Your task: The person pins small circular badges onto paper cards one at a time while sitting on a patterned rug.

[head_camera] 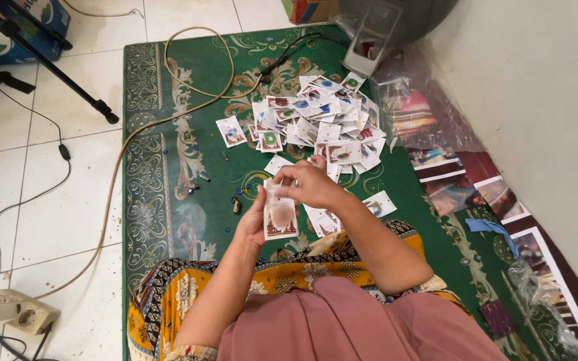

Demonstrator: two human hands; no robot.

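I sit on a green patterned mat (pixel 162 134). My left hand (pixel 254 220) holds a small clear plastic packet (pixel 280 214) with a printed card inside, upright in front of my lap. My right hand (pixel 312 184) pinches the packet's top edge. Just beyond my hands lies a heap of several small printed cards and packets (pixel 326 124). One card (pixel 231 131) lies apart to the left of the heap, and a few more (pixel 322 220) rest under my right wrist.
Small beads and bits (pixel 235 200) are scattered on the mat left of my hands. A beige cable (pixel 168 113) loops across the mat to a power strip (pixel 18 311) on the tiled floor. Plastic-wrapped printed sheets (pixel 463 180) line the wall at right. A stand leg (pixel 75 83) crosses top left.
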